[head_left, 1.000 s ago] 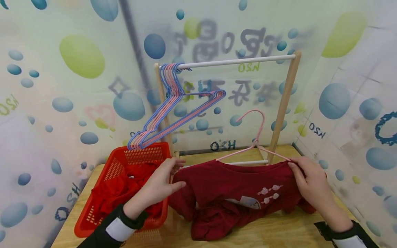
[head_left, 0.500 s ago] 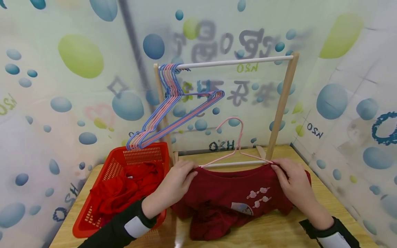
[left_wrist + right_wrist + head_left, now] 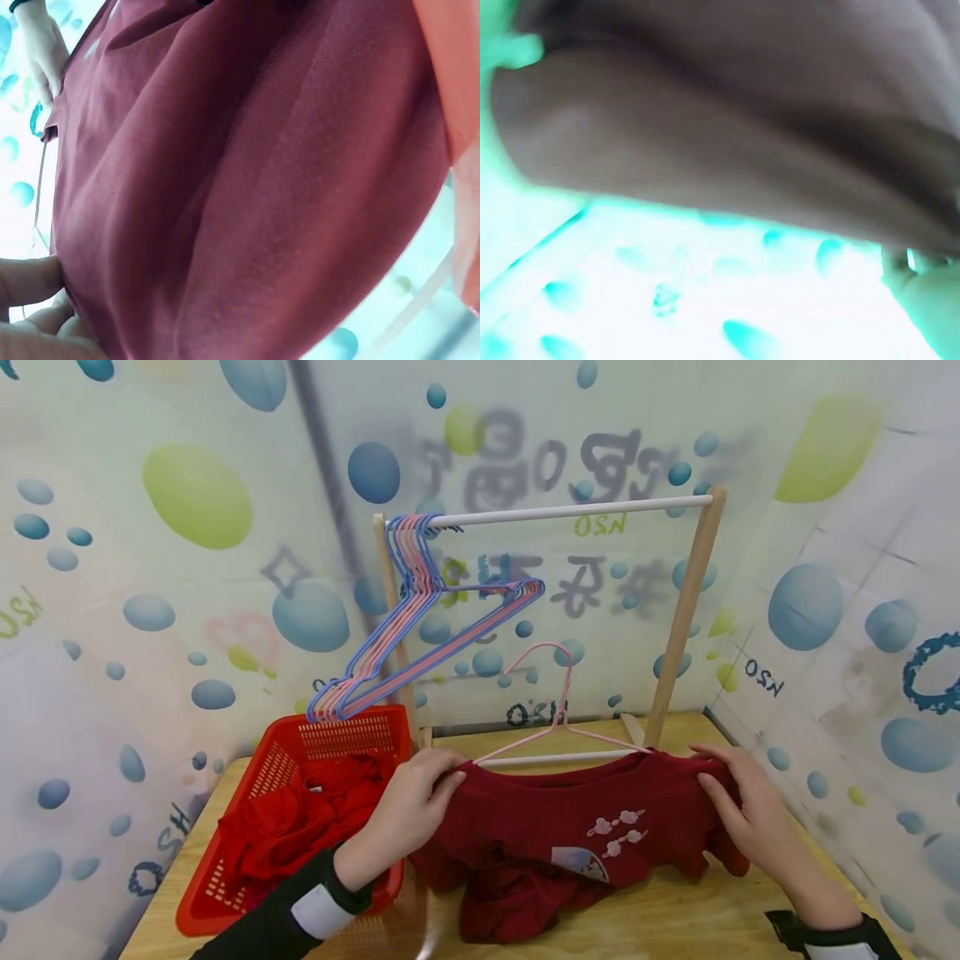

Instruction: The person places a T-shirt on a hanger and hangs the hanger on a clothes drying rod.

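Note:
A dark red shirt (image 3: 540,810) with pale flower prints stands at the front of the wooden table, a pink hanger (image 3: 560,718) inside its neckline. The hanger's hook and upper arms show; its lower part is hidden in the cloth. My left hand (image 3: 408,797) pinches the shirt and hanger end at the left shoulder, thumb in front. My right hand (image 3: 753,810) is at the sleeve on the right, thumb and forefinger apart and touching the cloth. In the left wrist view the shirt (image 3: 225,165) fills most of the frame; the right wrist view is blurred.
Behind the shirt stands a wooden rack with a white rod (image 3: 570,512). Several blue and pink hangers (image 3: 427,618) hang at its left end. A red plastic basket (image 3: 247,760) with red clothes (image 3: 300,818) stands at the left. Patterned sheets (image 3: 210,602) enclose the table (image 3: 637,927).
My left hand came to the left shoulder and took hold there. The shirt and hanger shifted left. My right hand pinched the right shoulder, then loosened and slid right along the sleeve.

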The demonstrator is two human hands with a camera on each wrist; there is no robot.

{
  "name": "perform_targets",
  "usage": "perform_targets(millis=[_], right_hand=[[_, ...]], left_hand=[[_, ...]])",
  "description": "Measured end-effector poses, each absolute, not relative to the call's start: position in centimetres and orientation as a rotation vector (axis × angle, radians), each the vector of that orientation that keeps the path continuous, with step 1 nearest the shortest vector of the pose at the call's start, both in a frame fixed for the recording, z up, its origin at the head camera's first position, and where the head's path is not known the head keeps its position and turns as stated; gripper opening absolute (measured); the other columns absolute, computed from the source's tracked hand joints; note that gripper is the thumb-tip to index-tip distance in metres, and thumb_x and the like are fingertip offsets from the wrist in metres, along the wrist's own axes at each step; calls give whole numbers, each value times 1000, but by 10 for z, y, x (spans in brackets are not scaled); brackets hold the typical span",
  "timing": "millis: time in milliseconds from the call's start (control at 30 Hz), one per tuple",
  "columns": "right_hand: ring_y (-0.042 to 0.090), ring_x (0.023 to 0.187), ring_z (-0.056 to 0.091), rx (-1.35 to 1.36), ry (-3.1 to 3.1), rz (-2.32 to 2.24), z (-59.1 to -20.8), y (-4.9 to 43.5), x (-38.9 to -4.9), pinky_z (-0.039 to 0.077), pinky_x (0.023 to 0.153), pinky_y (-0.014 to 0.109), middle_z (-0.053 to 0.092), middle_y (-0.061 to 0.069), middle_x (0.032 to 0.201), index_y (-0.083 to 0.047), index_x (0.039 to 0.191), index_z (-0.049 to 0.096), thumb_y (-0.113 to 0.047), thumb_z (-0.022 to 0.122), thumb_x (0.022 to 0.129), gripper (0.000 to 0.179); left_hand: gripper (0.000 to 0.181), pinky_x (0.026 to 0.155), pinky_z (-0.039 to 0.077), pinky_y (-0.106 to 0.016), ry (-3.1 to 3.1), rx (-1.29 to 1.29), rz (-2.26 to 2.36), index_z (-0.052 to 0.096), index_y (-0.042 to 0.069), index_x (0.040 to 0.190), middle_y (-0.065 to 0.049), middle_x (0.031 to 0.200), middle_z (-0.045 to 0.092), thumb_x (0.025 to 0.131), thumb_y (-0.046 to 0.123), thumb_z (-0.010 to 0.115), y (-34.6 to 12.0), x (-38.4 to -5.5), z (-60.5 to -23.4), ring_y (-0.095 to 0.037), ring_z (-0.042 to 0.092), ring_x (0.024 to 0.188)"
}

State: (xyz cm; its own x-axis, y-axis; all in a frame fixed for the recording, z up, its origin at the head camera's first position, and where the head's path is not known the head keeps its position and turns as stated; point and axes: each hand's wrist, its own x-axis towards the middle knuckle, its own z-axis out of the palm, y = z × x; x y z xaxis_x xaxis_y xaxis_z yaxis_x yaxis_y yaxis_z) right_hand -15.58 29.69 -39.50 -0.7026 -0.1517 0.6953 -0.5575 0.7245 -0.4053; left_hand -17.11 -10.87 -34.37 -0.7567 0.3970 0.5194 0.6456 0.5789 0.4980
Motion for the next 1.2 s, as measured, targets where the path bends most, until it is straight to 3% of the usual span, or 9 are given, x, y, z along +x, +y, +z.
perform_targets(millis=[133,367,633,700,833,933,1067,1133,1200], right_hand=[[-16,98,44,430,-2314,878,-399,313,-151,31,85,-1,44,-29,115,0,130,50,4,56,91,40],[-18,85,50,336,-2316,875,-396,329,-147,38,72,-2,50,-33,101,0,121,56,4,57,91,31],[-24,77,47,119,-2330,864,-395,338,-146,38,66,-2,49,-38,91,-5,113,61,-3,61,90,23],[-23,73,48,95,-2361,852,-397,340,-146,39,63,-1,55,-33,86,-6,112,63,-4,63,89,23],[-20,66,47,119,-2451,762,-397,344,-144,38,57,2,69,-3,81,-7,109,64,-6,65,88,21],[-23,76,42,190,-2484,719,-391,339,-143,35,61,2,69,14,94,-7,114,63,-8,58,94,21],[-24,94,40,303,-2459,799,-375,320,-137,32,75,-1,61,-10,112,-8,124,59,-9,45,100,28],[-19,97,44,364,-2458,829,-366,308,-134,33,78,-2,57,-19,111,-12,125,58,-8,47,98,29],[-16,96,47,422,-2471,800,-358,298,-133,36,78,-1,59,-18,108,-15,121,61,-10,55,95,27]], left_hand=[[10,63,45,-22,-2472,-793,-1025,67,11,96,4,84,63,90,5,62,-113,-172,-342,-7,52,74],[11,62,44,-22,-2481,-788,-1041,68,13,94,6,82,62,89,5,63,-117,-173,-343,-6,51,73],[10,62,44,-22,-2515,-825,-1174,69,14,95,6,81,63,90,7,63,-118,-171,-341,-7,49,72],[10,61,44,-22,-2535,-811,-1200,69,14,96,6,80,63,90,8,63,-119,-170,-342,-7,48,71],[10,61,44,-21,-2571,-803,-1202,70,13,97,5,79,62,90,10,64,-118,-169,-342,-6,48,70],[9,62,43,-21,-2578,-797,-1180,70,13,96,6,79,62,90,10,63,-117,-168,-340,-7,48,70],[9,63,44,-22,-2574,-804,-1181,69,14,96,6,80,62,90,9,63,-115,-167,-338,-7,49,72],[10,64,45,-22,-2574,-823,-1189,69,14,97,5,82,63,91,10,63,-113,-167,-337,-8,51,74],[10,65,45,-23,-2570,-846,-1186,69,14,97,5,84,63,91,10,63,-110,-167,-336,-8,52,76]])
